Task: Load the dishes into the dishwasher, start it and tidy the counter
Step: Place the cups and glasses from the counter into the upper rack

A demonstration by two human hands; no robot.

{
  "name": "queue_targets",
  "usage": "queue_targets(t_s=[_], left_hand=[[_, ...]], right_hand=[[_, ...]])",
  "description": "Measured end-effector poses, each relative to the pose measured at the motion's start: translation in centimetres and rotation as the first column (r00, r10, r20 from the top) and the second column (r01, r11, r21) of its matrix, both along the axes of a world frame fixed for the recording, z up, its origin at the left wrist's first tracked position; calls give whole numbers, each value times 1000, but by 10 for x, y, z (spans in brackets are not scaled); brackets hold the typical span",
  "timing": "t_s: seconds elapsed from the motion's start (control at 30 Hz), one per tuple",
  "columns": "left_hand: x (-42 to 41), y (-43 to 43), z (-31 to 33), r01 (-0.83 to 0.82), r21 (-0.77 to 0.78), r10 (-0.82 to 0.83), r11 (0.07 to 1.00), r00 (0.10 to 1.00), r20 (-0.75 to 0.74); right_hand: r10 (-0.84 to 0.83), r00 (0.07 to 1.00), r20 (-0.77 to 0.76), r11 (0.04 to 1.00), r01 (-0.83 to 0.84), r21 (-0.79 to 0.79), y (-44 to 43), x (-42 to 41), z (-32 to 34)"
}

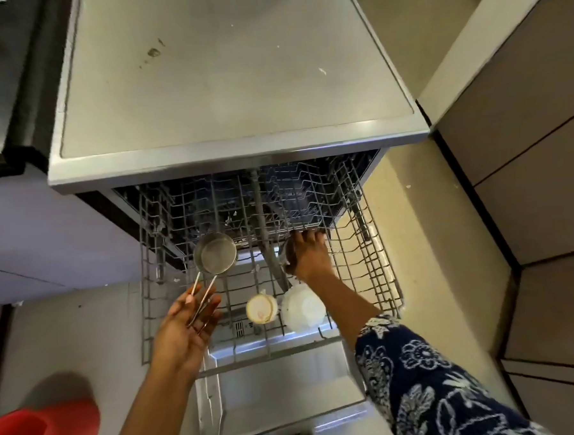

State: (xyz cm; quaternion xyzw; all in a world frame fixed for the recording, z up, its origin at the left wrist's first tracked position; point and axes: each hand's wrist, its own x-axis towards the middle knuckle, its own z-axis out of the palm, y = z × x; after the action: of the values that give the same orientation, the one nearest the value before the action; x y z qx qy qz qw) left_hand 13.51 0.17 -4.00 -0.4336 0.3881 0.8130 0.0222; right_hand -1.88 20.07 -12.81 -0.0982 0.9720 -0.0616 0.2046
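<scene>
Looking down through the head camera, I have the dishwasher's wire rack (375, 246) pulled out under the grey dishwasher top (225, 87), with the open door (281, 387) below it.

Left hand (188, 325): fingers mostly straight and only loosely closed, pinching the thin wire handle (204, 298) of a small steel pan (215, 257). The handle lies across the fingers. The pan bowl faces up at the rack's left side, near its rear. I can't tell if it rests on the wires or hangs just above them.

Right hand (310, 256): palm down, fingers curled over a steel cup (286, 255) in the middle of the rack. Fingertips reach the rack wires at the far side. Most of the cup is hidden under the hand, so its pose is unclear. A blue-and-white patterned sleeve (420, 373) covers that forearm.

The hands are apart, one on each side of the rack's centre line.

Already in the rack, near the front edge: a cream cup (261, 309) and, touching or just beside it on the right, a white bowl (303, 309), both turned over. The bowl sits just under the right wrist.

A red object (41, 433), blurred, is at the bottom left on the floor side.
</scene>
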Motion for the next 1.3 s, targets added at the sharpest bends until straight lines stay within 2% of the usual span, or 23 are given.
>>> queue_targets(t_s=[0.13, 0.4, 0.6, 1.0, 1.3], left_hand=[[3, 3, -5, -4, -14, 4, 1000, 1000, 4], [7, 8, -9, -2, -36, 3, 999, 1000, 31], [9, 7, -10, -4, -37, 6, 999, 999, 49], [10, 10, -6, -18, -38, 20, 999, 999, 36], [11, 19, -5, -20, -21, 20, 1000, 1000, 24]], right_hand=[[14, 998, 58, 999, -17, 50, -6, 5, -15], [30, 998, 48, 1000, -30, -3, -13, 0, -23], [4, 999, 42, 998, -6, 63, -19, 9, -30], [-75, 982, 172, 992, 90, -84, -8, 8, -23], [-60, 979, 195, 995, 74, -66, -3, 9, -19]])
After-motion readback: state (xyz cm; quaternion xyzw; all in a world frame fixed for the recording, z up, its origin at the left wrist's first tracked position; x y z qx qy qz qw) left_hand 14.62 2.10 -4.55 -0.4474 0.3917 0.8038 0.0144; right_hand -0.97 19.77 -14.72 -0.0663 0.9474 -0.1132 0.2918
